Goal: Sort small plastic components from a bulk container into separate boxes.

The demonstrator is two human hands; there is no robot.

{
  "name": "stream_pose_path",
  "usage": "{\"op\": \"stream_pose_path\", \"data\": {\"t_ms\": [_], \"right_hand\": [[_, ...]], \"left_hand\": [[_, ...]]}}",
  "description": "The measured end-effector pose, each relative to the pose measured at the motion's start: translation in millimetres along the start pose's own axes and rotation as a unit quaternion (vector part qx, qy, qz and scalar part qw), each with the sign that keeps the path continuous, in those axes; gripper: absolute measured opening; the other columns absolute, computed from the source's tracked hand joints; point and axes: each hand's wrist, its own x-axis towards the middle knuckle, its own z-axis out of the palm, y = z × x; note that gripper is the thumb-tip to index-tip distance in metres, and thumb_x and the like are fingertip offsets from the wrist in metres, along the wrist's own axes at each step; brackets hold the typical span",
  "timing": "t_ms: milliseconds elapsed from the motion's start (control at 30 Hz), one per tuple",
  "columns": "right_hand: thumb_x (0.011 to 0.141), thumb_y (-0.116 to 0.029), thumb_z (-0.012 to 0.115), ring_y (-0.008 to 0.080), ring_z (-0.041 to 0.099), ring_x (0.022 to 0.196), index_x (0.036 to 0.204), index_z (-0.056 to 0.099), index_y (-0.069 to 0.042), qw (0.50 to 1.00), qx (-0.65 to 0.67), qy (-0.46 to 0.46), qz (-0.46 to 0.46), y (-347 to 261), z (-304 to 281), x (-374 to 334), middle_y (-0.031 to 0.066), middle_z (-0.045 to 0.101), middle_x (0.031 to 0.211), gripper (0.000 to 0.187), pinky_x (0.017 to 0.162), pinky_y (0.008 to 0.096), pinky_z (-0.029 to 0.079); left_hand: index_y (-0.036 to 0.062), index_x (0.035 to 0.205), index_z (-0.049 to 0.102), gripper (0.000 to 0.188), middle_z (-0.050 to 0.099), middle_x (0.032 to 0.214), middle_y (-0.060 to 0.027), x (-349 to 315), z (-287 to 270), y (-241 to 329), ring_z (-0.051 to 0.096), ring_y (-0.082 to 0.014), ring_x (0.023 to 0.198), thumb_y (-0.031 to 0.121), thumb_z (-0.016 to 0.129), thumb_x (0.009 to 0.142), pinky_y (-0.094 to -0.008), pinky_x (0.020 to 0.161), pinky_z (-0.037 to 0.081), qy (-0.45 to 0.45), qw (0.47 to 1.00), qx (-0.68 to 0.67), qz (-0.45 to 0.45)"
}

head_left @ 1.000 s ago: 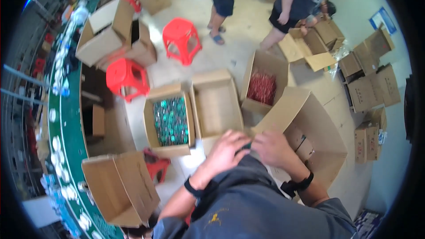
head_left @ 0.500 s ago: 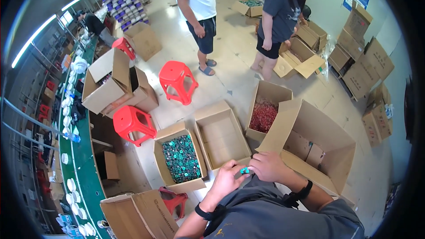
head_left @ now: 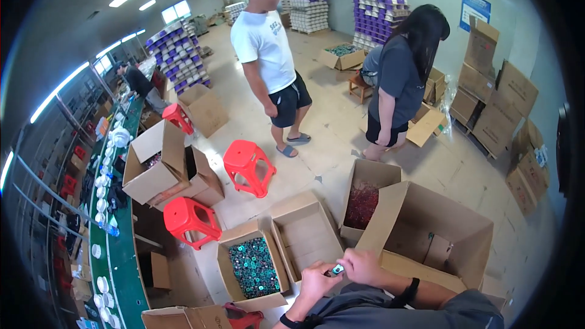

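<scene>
Low in the middle, my left hand [head_left: 315, 282] and my right hand [head_left: 361, 266] meet, fingers closed on a small teal-and-dark piece [head_left: 338, 269]. Its exact kind is too small to make out. Just left of my hands, a carton [head_left: 223, 269] holds many small teal and dark ring-shaped pieces [head_left: 256, 265]. An open carton [head_left: 304, 231] with a bare bottom lies beyond my hands. Close to my right hand stands a large open carton [head_left: 451, 222] with a few scraps in it.
A carton of small red parts [head_left: 362, 202] stands farther ahead. Red stools [head_left: 248, 161] are to the left, near a green conveyor bench [head_left: 125, 237] carrying white pieces. Two people [head_left: 268, 55] stand ahead; another works at the bench. Flattened cartons [head_left: 506, 103] lean at the right wall.
My view has tilted up, so the cartons and my hands sit lower. The person in grey has turned farther away. Both my hands still hold the small piece, which appears turned.
</scene>
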Motion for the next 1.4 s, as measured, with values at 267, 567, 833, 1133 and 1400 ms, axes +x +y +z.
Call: {"op": "stream_pose_path", "data": {"t_ms": [267,567,833,1133,1400], "right_hand": [[0.088,-0.026,0.068,0.0332,0.062,0.058,0.077,0.058,-0.01,0.999,0.025,0.009,-0.037,11.8,0.2,10.7,0.0106,0.059,0.065,0.023,0.051,0.0459,0.047],[0.092,-0.028,0.065,0.0362,0.064,0.064,0.08,0.058,-0.009,0.996,0.071,-0.05,-0.004,21.0,4.1,22.5,0.012,0.064,0.073,0.024,0.056,0.0486,0.049],[0.093,-0.031,0.063,0.0373,0.065,0.068,0.084,0.058,-0.009,0.995,0.061,-0.073,-0.017,21.1,12.0,18.8,0.012,0.064,0.073,0.024,0.057,0.0488,0.049],[0.094,-0.031,0.06,0.0377,0.066,0.07,0.09,0.062,-0.011,0.995,0.038,-0.092,-0.007,23.3,6.6,16.0,0.0124,0.066,0.078,0.02,0.058,0.0511,0.049],[0.093,-0.032,0.06,0.0376,0.066,0.071,0.088,0.062,-0.01,0.993,0.034,-0.111,-0.01,16.2,-1.2,16.7,0.0134,0.067,0.077,0.024,0.061,0.0511,0.05]], "left_hand": [[0.0077,0.082,0.078,0.023,0.066,0.067,-0.0068,9.1,8.6,-2.8,0.066,-0.0172,0.058,0.019,0.088,0.063,-0.0315,0.059,0.055,0.024,0.999,0.0,-0.021],[0.0027,0.081,0.078,0.028,0.069,0.069,-0.0082,15.6,-0.2,1.5,0.066,-0.016,0.059,0.014,0.09,0.059,-0.0293,0.058,0.054,0.036,0.998,0.005,-0.045],[0.0062,0.083,0.076,0.021,0.067,0.072,-0.0112,22.3,-13.2,13.3,0.065,-0.0245,0.066,0.013,0.086,0.065,-0.037,0.063,0.054,-0.019,0.998,0.037,-0.038],[0.0026,0.09,0.076,0.021,0.071,0.083,-0.0149,31.6,-8.6,-0.1,0.068,-0.0289,0.074,0.017,0.082,0.075,-0.0374,0.069,0.055,-0.065,0.997,0.023,-0.032],[0.0034,0.078,0.077,0.026,0.063,0.062,-0.0057,39.2,-6.9,1.5,0.062,-0.0145,0.054,0.013,0.09,0.057,-0.0286,0.052,0.049,-0.033,0.997,0.044,0.059]]}}
